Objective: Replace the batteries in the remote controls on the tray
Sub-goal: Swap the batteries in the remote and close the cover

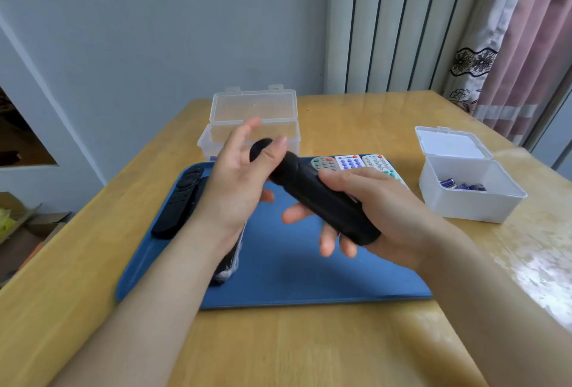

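Black remote control (312, 191) is held in the air. The right grip (371, 207) is clasped round its near half, thumb on top and fingers curled beneath. The left grip (235, 176) is slack at the far end, with its thumb resting on the rounded head and its fingers spread, mostly straight. Directly below both grips lies a blue tray (294, 278) on the wooden tabletop (309, 349). Under the left wrist is a dark remote in clear wrap (229, 266). Further left of the left grip lie black remotes (176, 204). Just beyond the right grip, three pale remotes (349, 162) sit in a row at the tray's far edge. Beyond the left grip stands a clear box (250, 99), lid raised. Well right of the right grip, a white box (470, 204) holds purple batteries (462, 185).
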Action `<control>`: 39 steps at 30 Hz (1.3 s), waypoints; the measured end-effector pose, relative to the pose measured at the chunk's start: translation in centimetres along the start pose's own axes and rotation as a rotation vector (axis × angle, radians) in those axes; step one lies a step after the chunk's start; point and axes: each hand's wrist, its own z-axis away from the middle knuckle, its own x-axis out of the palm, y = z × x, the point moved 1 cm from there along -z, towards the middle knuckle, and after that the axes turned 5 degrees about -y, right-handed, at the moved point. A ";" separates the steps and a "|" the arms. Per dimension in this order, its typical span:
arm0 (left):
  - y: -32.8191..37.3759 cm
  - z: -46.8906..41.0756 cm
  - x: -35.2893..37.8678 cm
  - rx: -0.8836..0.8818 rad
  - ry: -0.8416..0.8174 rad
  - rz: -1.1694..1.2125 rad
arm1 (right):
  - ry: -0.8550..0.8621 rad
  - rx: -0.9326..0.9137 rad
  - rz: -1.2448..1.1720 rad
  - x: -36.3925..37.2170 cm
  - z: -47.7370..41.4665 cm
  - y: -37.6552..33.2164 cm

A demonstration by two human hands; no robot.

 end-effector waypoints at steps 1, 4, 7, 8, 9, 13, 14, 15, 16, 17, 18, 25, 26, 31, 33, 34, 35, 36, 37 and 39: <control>0.0 0.0 -0.1 -0.018 0.012 0.036 | -0.007 0.023 0.004 0.1 0.0 0.1; -0.3 0.0 0.1 0.013 0.135 0.022 | 0.078 0.032 -0.121 0.1 -0.2 0.0; -0.3 0.1 0.2 0.006 0.202 -0.007 | 0.181 -0.002 -0.234 -0.5 -0.2 -0.3; -0.2 0.2 0.2 -0.010 0.178 0.005 | 0.197 -0.008 -0.244 -0.6 -0.1 -0.3; 0.1 0.4 0.4 -0.033 0.137 0.033 | 0.205 -0.014 -0.247 -0.6 -0.1 -0.3; 0.5 0.8 1.3 -0.032 0.024 0.185 | 0.227 -0.045 -0.206 -0.5 0.0 -0.1; 0.6 1.0 1.4 -0.014 0.022 0.197 | 0.236 -0.062 -0.195 -0.5 0.0 0.0; 0.6 1.0 1.5 0.007 0.023 0.199 | 0.245 -0.079 -0.183 -0.4 0.0 0.0; 0.5 1.1 1.6 0.026 0.026 0.192 | 0.255 -0.095 -0.167 -0.4 -0.1 0.2; 0.5 1.1 1.6 0.041 0.036 0.183 | 0.264 -0.105 -0.143 -0.3 -0.1 0.2; 0.4 1.0 1.6 0.054 0.050 0.171 | 0.277 -0.109 -0.115 -0.3 -0.1 0.3; 0.0 0.9 1.5 0.053 0.053 0.164 | 0.329 -0.043 0.008 -0.3 0.0 0.1; -0.1 0.8 1.3 0.026 0.066 0.172 | 0.310 -0.032 0.009 -0.3 0.0 0.0; -0.7 0.0 0.5 -0.053 0.116 -0.075 | 0.084 0.010 -0.023 -0.6 0.3 -0.8; -0.9 -0.1 0.4 -0.092 0.123 -0.112 | 0.069 0.013 0.001 -1.0 0.5 -0.9; -0.9 -0.1 0.5 -0.118 0.128 -0.105 | 0.115 -0.004 0.087 -1.3 0.5 -0.8; -0.8 0.1 0.7 -0.148 0.130 -0.055 | 0.192 -0.038 0.249 -1.6 0.4 -0.7; -0.7 0.3 0.9 -0.183 0.115 0.036 | 0.280 -0.095 0.456 -1.8 0.2 -0.4; -0.7 0.4 1.2 -0.212 0.080 0.126 | 0.357 -0.177 0.653 -2.0 0.0 -0.2; -0.6 0.8 2.0 -0.255 -0.035 0.200 | 0.402 -0.346 0.963 -1.7 -0.5 0.5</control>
